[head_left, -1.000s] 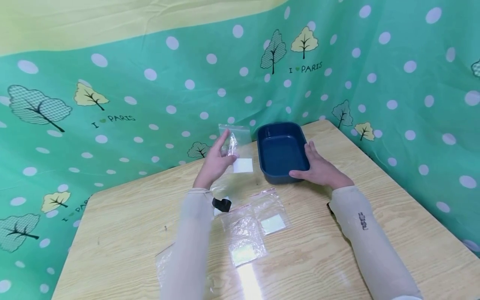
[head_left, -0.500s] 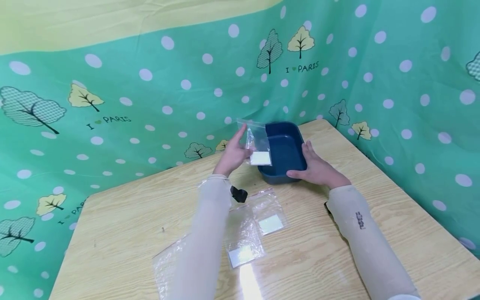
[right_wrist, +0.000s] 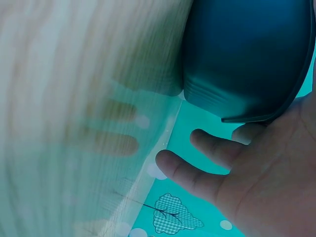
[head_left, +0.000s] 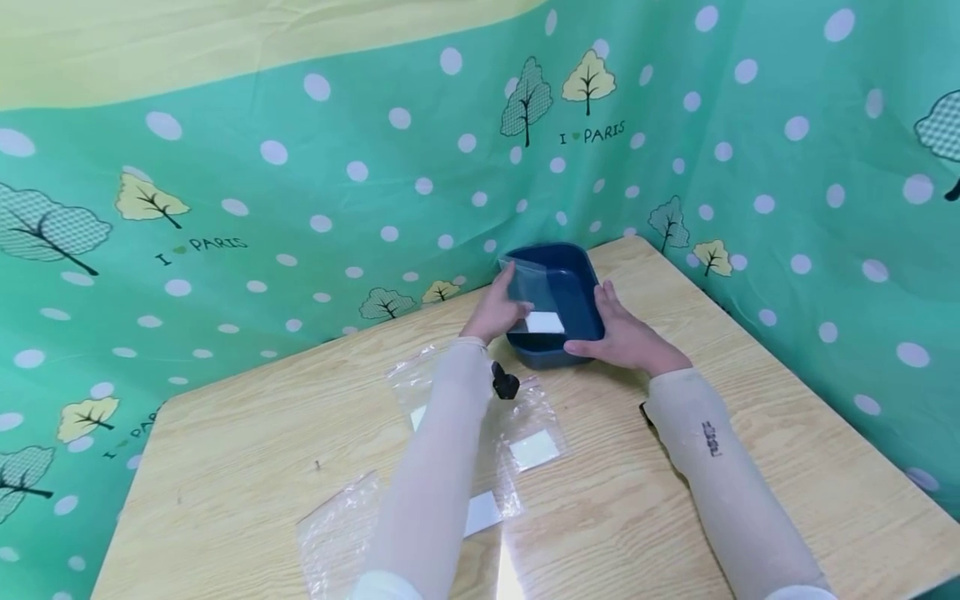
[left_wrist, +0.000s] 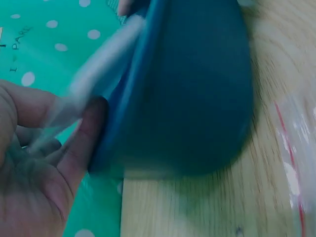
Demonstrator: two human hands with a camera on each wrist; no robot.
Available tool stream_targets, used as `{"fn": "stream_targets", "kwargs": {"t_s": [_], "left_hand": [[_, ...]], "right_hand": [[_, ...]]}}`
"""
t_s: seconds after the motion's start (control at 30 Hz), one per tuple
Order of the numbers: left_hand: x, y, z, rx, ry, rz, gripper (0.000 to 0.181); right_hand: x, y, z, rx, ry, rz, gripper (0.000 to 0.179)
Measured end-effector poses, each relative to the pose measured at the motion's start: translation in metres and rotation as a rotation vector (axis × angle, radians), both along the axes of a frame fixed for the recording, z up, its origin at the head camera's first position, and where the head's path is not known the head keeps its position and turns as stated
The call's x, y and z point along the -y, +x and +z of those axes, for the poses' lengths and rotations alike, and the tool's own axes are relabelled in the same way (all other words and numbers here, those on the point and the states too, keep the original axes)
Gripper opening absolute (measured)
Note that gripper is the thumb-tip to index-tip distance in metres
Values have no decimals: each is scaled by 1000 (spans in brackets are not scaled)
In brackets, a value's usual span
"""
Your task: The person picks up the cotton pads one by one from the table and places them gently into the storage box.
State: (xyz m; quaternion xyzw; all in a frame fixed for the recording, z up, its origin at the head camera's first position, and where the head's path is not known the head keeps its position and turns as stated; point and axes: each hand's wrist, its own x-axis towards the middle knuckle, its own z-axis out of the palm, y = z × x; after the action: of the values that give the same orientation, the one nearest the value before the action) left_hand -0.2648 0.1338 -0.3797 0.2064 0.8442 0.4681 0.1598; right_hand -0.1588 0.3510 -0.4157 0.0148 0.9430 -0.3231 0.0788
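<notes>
My left hand [head_left: 493, 312] pinches a small clear zip bag [head_left: 529, 283] with a white rectangle in its lower part. This bag hangs over the left side of a deep dark-blue plastic bin [head_left: 551, 358] at the back of the table. In the left wrist view the bag [left_wrist: 94, 74] is blurred between thumb and fingers, right at the bin's rim. My right hand [head_left: 628, 337] rests on the bin's near right corner, thumb toward the front. Seen from the right wrist, its fingers [right_wrist: 192, 177] are spread and fairly straight beside the bin wall [right_wrist: 247, 54].
Several more clear zip bags lie on the wooden table [head_left: 240, 467]: one near the middle [head_left: 534, 448], one at front left [head_left: 341, 529], others partly under my left forearm. A green dotted curtain [head_left: 315, 192] closes off the back and right side.
My left hand has carried the zip bag rightward, from left of the bin to over it. My right hand has stayed at the bin's corner. The view has shifted slightly.
</notes>
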Motion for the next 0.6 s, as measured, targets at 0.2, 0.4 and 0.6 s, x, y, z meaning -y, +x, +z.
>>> {"fn": "stream_targets", "kwargs": {"t_s": [0.2,0.4,0.6], "left_hand": [[-25,-2,-3,-63,-117,-64,86],[-46,2,-14,-27,-155,-80,86],[-58,1,-24,-26,-191,-83,87]], "right_hand": [[-2,0,-1,-10,11,21,126],[-1,-1,-1,-11,11,24,123],[-4,-1,-3,-11,12,14,127]]}}
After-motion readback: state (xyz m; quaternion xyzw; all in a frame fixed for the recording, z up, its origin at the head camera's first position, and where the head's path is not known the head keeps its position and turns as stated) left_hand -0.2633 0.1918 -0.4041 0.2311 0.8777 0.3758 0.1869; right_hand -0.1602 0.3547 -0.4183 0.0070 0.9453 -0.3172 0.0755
